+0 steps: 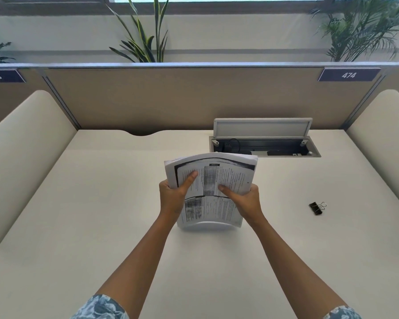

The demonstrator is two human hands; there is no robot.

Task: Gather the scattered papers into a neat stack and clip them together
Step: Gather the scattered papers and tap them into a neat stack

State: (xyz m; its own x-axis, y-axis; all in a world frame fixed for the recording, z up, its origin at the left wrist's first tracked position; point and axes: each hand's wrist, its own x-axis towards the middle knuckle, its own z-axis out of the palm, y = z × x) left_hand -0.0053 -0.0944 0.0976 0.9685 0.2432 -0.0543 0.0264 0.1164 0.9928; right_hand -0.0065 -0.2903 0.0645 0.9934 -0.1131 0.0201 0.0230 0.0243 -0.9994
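Observation:
A stack of printed papers (214,180) stands on its lower edge on the cream desk (101,203), bowed slightly toward me. My left hand (174,194) grips its left side, thumb across the front sheet. My right hand (242,199) grips the right side, thumb also on the front. The top edges of the sheets look close to aligned. A black binder clip (317,208) lies on the desk to the right, apart from both hands.
An open cable hatch (263,143) with its lid raised sits in the desk behind the papers. A beige partition (171,97) closes the back, padded dividers (21,146) flank both sides. Plants stand behind the partition.

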